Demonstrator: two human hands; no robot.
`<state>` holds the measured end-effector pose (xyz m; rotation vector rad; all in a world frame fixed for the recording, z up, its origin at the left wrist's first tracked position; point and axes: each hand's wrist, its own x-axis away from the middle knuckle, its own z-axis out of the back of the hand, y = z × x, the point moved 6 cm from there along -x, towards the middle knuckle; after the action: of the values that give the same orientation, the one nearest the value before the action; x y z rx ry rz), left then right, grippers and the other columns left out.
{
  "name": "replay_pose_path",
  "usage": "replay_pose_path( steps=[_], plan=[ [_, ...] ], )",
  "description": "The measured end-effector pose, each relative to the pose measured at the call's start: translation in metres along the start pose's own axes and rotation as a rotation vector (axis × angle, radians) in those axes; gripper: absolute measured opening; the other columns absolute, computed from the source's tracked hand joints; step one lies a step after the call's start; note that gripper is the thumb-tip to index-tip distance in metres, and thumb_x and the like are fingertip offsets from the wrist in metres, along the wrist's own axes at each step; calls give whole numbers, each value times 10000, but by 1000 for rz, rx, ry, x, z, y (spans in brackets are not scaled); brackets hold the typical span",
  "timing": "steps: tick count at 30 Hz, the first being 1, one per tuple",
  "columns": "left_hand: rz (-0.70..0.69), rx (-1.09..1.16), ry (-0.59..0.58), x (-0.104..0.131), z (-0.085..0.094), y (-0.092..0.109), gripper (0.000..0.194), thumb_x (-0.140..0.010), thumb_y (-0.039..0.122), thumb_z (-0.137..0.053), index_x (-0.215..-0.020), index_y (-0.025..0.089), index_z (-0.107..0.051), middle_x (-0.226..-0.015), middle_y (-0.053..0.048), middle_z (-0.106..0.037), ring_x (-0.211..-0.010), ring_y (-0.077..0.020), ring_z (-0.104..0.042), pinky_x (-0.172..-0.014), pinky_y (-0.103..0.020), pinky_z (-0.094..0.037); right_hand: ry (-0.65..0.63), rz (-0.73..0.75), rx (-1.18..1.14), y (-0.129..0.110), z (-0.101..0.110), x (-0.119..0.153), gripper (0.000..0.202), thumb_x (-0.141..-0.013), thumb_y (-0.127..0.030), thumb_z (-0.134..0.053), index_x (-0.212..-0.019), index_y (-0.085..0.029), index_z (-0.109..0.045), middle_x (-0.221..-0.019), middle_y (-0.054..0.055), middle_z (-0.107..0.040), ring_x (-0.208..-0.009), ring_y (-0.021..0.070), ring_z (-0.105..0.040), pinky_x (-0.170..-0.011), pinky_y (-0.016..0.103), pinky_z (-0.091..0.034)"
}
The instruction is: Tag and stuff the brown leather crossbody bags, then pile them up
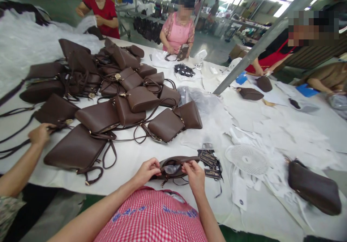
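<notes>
A dark brown bag (179, 159) lies at the table's near edge with its mouth spread apart, and something pale shows inside it. My left hand (148, 171) pinches the left end of the bag's rim. On the right side of the opening, my right hand (193, 173) grips the rim between thumb and fingers. Black tags with gold lettering (210, 158) lie just right of the bag. Brown bags with thin straps (166, 124) are heaped beyond and to the left of my hands.
Another person's hand (40, 133) touches a bag at the left. A white fan (246, 158) stands right of the tags, with a brown bag (314, 187) farther right. A slanted metal pole (244, 61) rises from the table. Several people work around the far side.
</notes>
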<state>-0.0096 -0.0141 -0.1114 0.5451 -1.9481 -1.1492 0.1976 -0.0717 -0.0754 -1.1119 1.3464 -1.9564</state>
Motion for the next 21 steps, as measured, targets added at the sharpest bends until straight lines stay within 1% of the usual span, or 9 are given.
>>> replay_pose_path(
  steps=[2, 4, 6, 8, 11, 13, 17, 19, 21],
  plan=[
    [-48, -69, -69, -6, -2, 4, 291, -742, 310, -625, -990, 178, -548, -735, 35, -562, -601, -117, -584, -604, -241, -457, -5, -9, 2, 1, 0, 0, 399, -632, -542, -714, -764, -172, -648, -634, 34, -686, -604, 211, -669, -592, 330, -581],
    [-152, -240, -169, -12, -4, 15, 441, -791, 336, -596, -1200, 191, -519, -751, 37, -533, -601, -109, -542, -612, -241, -446, -6, -17, -4, 1, 0, 0, 411, -626, -549, -717, -765, -166, -658, -634, 37, -689, -601, 217, -669, -592, 343, -584],
    [-306, -455, -266, -14, -8, 31, 512, -838, 347, -553, -1324, 204, -473, -793, 15, -522, -693, -133, -525, -687, -262, -443, -10, -23, -2, 1, -1, -1, 413, -633, -547, -715, -779, -164, -668, -649, 41, -696, -609, 222, -672, -600, 353, -585],
    [-442, -650, -338, -14, -11, 45, 502, -884, 333, -492, -1373, 231, -440, -875, -16, -515, -806, -163, -511, -768, -282, -430, -9, -25, 1, 0, -1, -2, 414, -641, -549, -711, -795, -166, -673, -667, 45, -701, -617, 225, -674, -605, 358, -585],
    [-542, -926, -391, -13, -17, 54, 453, -927, 264, -406, -1376, 322, -428, -947, -23, -492, -830, -163, -477, -774, -264, -410, -4, -13, -4, -1, 0, -5, 406, -659, -546, -701, -808, -170, -671, -697, 49, -701, -639, 227, -674, -617, 358, -584],
    [-587, -1075, -392, -12, -21, 57, 410, -937, 243, -384, -1318, 352, -490, -955, -20, -491, -826, -165, -455, -757, -252, -395, -5, 14, 4, -3, 2, -6, 373, -688, -524, -683, -809, -171, -670, -735, 51, -695, -661, 219, -668, -629, 348, -579],
    [-629, -1172, -384, -12, -32, 61, 340, -948, 241, -372, -1226, 297, -560, -955, -33, -510, -832, -177, -448, -736, -244, -384, -22, 84, 63, -11, 3, -5, 303, -764, -435, -601, -915, -181, -669, -834, 53, -666, -699, 197, -632, -618, 317, -553],
    [-637, -1199, -401, -13, -40, 60, 327, -953, 240, -364, -1210, 277, -563, -931, -31, -517, -811, -173, -453, -711, -235, -385, -22, 136, 133, -20, 0, -2, 286, -756, -376, -596, -960, -188, -666, -879, 55, -639, -756, 197, -611, -623, 294, -535],
    [-662, -1229, -409, -14, -50, 58, 319, -961, 247, -348, -1190, 260, -570, -902, -29, -525, -796, -172, -459, -690, -230, -388, -28, 203, 233, -30, -6, 1, 253, -727, -326, -626, -939, -195, -668, -917, 57, -604, -831, 200, -586, -649, 272, -516]
  ],
)
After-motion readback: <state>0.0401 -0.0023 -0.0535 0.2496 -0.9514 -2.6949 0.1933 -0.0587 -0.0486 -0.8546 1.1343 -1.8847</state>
